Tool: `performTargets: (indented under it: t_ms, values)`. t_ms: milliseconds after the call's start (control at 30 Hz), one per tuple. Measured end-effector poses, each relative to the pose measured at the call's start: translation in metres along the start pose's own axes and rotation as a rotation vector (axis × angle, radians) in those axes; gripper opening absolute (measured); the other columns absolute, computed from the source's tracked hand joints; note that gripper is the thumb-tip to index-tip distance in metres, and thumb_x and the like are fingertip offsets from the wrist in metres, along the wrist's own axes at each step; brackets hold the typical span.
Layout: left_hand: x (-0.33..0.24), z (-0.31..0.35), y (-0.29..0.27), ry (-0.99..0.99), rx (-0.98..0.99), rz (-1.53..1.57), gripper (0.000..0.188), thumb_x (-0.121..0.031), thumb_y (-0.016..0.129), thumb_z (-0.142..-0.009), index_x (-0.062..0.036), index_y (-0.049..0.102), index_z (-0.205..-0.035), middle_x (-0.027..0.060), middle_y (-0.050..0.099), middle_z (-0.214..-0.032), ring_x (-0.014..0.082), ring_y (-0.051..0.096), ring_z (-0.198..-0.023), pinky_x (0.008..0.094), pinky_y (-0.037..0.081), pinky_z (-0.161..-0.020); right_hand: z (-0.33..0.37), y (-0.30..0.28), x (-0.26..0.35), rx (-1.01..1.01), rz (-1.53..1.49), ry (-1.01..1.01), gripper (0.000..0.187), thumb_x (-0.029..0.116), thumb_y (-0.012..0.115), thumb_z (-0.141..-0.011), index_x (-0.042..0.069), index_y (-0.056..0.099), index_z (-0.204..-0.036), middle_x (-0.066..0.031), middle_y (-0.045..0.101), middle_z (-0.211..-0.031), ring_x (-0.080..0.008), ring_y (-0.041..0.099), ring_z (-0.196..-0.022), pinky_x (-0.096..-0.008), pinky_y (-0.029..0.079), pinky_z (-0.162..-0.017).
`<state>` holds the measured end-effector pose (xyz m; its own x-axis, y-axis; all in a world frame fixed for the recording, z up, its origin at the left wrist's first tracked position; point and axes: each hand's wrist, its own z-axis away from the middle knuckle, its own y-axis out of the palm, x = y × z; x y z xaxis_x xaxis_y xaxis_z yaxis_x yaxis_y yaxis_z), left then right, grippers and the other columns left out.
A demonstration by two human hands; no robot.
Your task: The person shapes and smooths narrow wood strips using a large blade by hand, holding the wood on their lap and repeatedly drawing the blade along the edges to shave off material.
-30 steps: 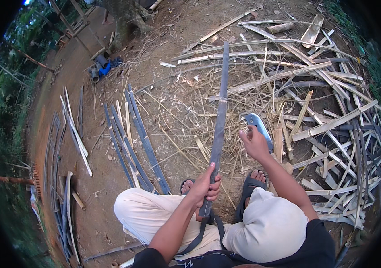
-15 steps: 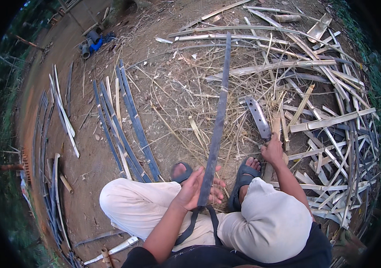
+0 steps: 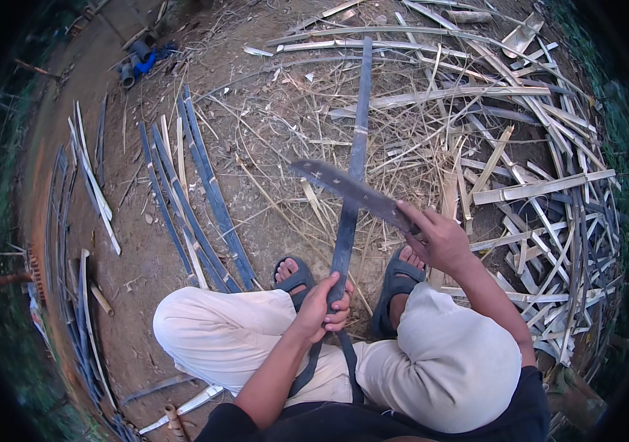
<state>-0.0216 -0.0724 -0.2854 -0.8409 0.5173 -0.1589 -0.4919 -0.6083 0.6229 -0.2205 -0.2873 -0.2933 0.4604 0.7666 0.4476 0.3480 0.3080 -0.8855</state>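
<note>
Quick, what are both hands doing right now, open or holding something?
Left hand: closed, holding a long dark strip near its lower end.
Right hand: closed, holding a broad-bladed knife.

Bamboo strip (image 3: 358, 156): long, dark, pointing away | machete (image 3: 359, 194): slanted over strip

Bare left hand (image 3: 320, 308): re-closed on long dark-grey bamboo strip (image 3: 358, 151).
Dark hole-pierced metal blade (image 3: 367, 200): raised across strip, possibly touching.

Soft daylight falls on the ground (image 3: 145, 339) with faint shadows; pale trousers (image 3: 454, 368) look brightest. Fisheye distortion curves the scene toward its black rim; greenery (image 3: 616, 147) at right is dark and blurred.
</note>
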Motion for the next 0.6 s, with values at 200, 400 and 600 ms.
performTargets:
  t_ms: [200, 400, 600]
  values:
    - [0.008, 0.008, 0.007, -0.025, -0.138, -0.175, 0.038, -0.049, 0.042, -0.105, -0.0116, 0.046, -0.098, -0.0046, 0.032, -0.061, 0.0043, 0.024, -0.041, 0.0218, 0.020, -0.034, -0.022, 0.003, 0.000, 0.307, 0.211, -0.252, 0.063, 0.029, 0.073, -0.079, 0.017, 0.051, -0.137, -0.0067, 0.062, -0.082, -0.0254, 0.068, -0.067, -0.0376, 0.054, -0.053]
    - [0.024, 0.021, -0.002, -0.051, -0.186, -0.212, 0.040, -0.052, 0.042, -0.105, -0.0131, 0.044, -0.095, -0.0044, 0.032, -0.061, 0.0043, 0.024, -0.041, 0.0224, 0.019, -0.035, -0.094, 0.018, -0.076, 0.230, 0.208, 0.185, 0.015, 0.016, 0.056, -0.089, 0.006, 0.056, -0.100, -0.0163, 0.069, -0.081, -0.0367, 0.069, -0.073, -0.0495, 0.054, -0.060]
    - [0.025, 0.017, -0.002, 0.037, -0.322, -0.400, 0.039, -0.050, 0.042, -0.105, -0.0128, 0.046, -0.094, -0.0039, 0.037, -0.062, 0.0045, 0.028, -0.041, 0.0230, 0.022, -0.036, -0.077, 0.015, -0.024, 0.400, 0.233, -0.070, 0.018, 0.020, 0.062, -0.085, 0.005, 0.058, -0.094, -0.0132, 0.070, -0.080, -0.0328, 0.070, -0.069, -0.0477, 0.056, -0.062]
